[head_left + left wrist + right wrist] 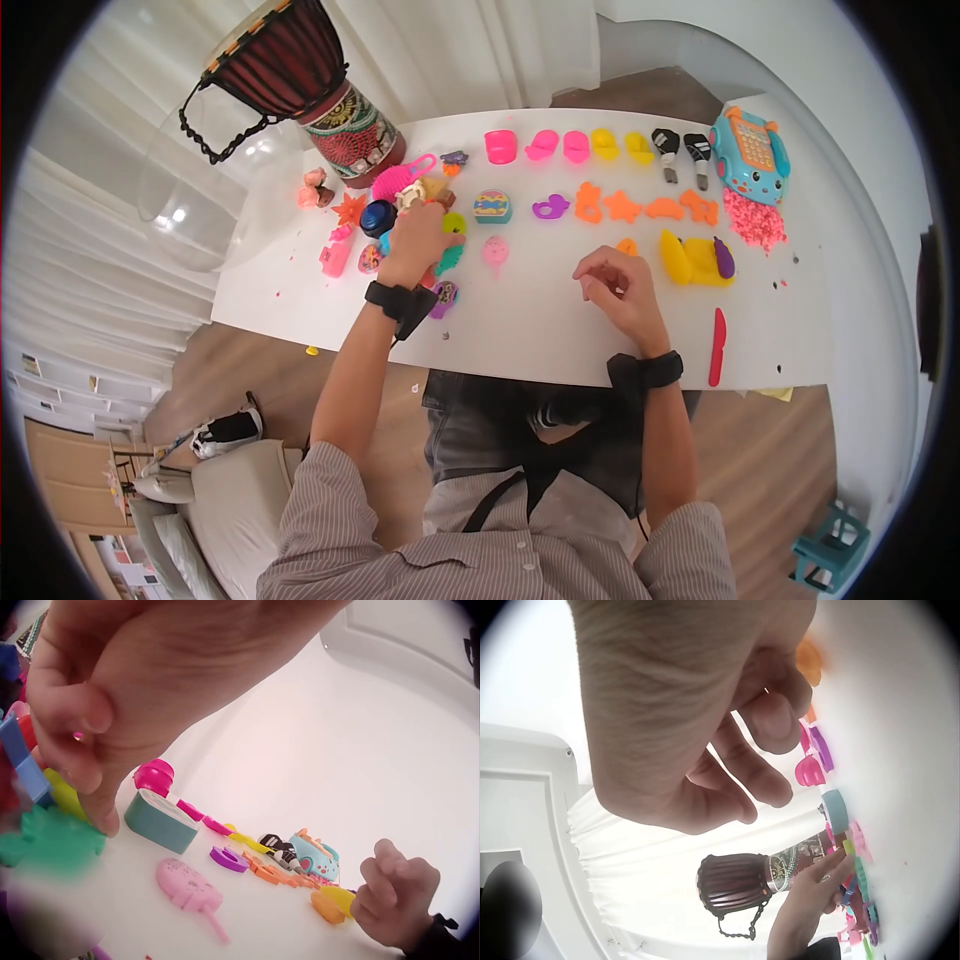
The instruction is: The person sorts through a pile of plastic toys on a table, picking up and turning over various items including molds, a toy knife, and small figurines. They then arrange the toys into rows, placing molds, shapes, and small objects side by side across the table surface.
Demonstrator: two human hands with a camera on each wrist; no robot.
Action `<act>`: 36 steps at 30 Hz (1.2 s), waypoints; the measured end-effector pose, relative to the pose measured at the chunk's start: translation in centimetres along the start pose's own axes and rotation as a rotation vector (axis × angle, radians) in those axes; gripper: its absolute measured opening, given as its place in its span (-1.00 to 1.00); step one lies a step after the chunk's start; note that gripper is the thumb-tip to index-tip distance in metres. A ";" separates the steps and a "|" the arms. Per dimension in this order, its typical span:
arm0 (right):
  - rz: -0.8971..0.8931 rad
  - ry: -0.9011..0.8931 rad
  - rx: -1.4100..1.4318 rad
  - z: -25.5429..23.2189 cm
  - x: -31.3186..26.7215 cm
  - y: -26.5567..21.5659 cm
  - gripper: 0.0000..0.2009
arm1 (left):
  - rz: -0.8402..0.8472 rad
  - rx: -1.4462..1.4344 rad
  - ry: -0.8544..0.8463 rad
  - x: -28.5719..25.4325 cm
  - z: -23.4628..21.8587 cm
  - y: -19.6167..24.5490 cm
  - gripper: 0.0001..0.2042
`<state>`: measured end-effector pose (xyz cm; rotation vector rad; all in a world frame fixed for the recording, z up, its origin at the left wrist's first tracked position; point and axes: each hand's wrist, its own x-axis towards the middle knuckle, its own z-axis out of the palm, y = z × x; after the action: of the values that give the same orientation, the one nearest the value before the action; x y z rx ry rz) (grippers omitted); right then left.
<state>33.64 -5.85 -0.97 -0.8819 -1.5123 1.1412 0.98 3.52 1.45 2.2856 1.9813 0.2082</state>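
My left hand (420,240) reaches down into a cluster of small toys at the table's left, fingers bent and thumb lowered. A yellow-green piece (66,796) shows between thumb and fingers; I cannot tell whether they pinch it. Right below the thumb lies a green spiky-edged toy (56,838), and a light blue angular piece (26,769) is beside the fingers. A pink ice-lolly toy (496,250) and a teal patterned box (492,207) lie to the right. Over the table's right half, my right hand (625,290) is loosely curled and holds nothing, near an orange piece (627,246).
A drum (350,125) stands at the back left. Pink, yellow, purple and orange toys line the white table (560,340). A toy telephone (750,155) is at the back right above pink crumbs (755,220). A red plastic knife (717,348) lies near the front edge.
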 end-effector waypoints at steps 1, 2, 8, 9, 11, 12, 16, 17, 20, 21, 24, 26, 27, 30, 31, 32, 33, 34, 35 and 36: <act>0.004 0.016 -0.009 0.0 0.0 0.1 -0.96 | 0.009 0.008 0.021 -0.1 -0.1 0.0 -0.47; -0.014 0.023 -0.004 0.2 0.0 0.4 -0.97 | 0.021 0.008 0.040 -0.2 0.0 0.0 -0.46; -0.037 0.018 0.000 -0.1 0.0 0.7 -0.99 | 0.089 0.016 0.109 0.3 0.7 -1.8 -0.46; -0.035 0.016 -0.006 -0.1 0.0 0.7 -0.99 | 0.132 -0.044 0.155 -0.3 -0.2 -1.0 -0.46; -0.035 0.016 -0.007 0.0 0.0 0.7 -0.99 | 0.172 -0.105 0.197 -1.3 -1.6 1.0 -0.46; -0.034 0.015 -0.013 0.0 0.0 0.6 -0.99 | 0.179 -0.152 0.197 -1.7 -2.1 2.2 -0.48; 0.043 -0.052 -0.072 -0.5 -0.1 0.1 -0.96 | 0.262 -0.389 0.177 -3.9 -1.9 7.8 -0.50; 0.041 -0.050 -0.061 -0.5 -0.1 0.3 -0.95 | 0.257 -0.392 0.179 -4.3 -1.1 8.9 -0.50; 0.003 -0.012 -0.014 0.0 0.0 0.7 -0.96 | 0.352 -0.357 0.101 -4.8 1.0 10.9 -0.49; -0.035 0.027 0.023 0.0 0.0 0.6 -0.97 | 0.289 -0.333 0.067 -4.7 1.8 11.2 -0.51; -0.032 0.015 0.004 -0.2 -0.1 0.7 -0.97 | 0.252 -0.325 0.040 -4.4 2.5 11.8 -0.52; -0.036 0.012 -0.001 -0.1 -0.1 0.8 -0.97 | 0.259 -0.327 0.052 -4.6 2.3 11.4 -0.51; -0.042 0.013 -0.011 -0.1 0.0 0.8 -0.97 | 0.240 -0.350 0.045 -4.5 2.5 11.5 -0.50; -0.031 0.013 -0.009 -0.1 0.0 0.8 -0.96 | 0.203 -0.348 0.037 -4.4 3.0 11.5 -0.48; -0.033 0.013 -0.009 -0.1 0.0 0.8 -0.96 | 0.188 -0.327 0.031 -4.4 3.1 11.5 -0.47; -0.029 0.019 -0.009 -0.1 -0.1 0.8 -0.96 | 0.189 -0.327 0.032 -4.4 3.4 11.4 -0.47; -0.026 0.025 -0.010 -0.1 0.0 0.8 -0.96 | 0.203 -0.323 0.043 -4.3 3.5 11.2 -0.44; -0.027 0.024 -0.011 -0.1 0.0 0.8 -0.96 | 0.217 -0.319 0.053 -4.4 3.7 11.0 -0.41; -0.027 0.024 -0.007 -0.1 0.0 0.8 -0.96 | 0.217 -0.318 0.055 -4.7 3.2 11.1 -0.41; -0.026 0.025 -0.002 -0.2 0.0 0.9 -0.96 | 0.207 -0.337 0.080 -5.4 2.3 11.5 -0.36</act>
<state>33.79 -5.59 -1.80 -0.8721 -1.5014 1.1060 11.79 -3.40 1.01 2.2812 1.5910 0.6097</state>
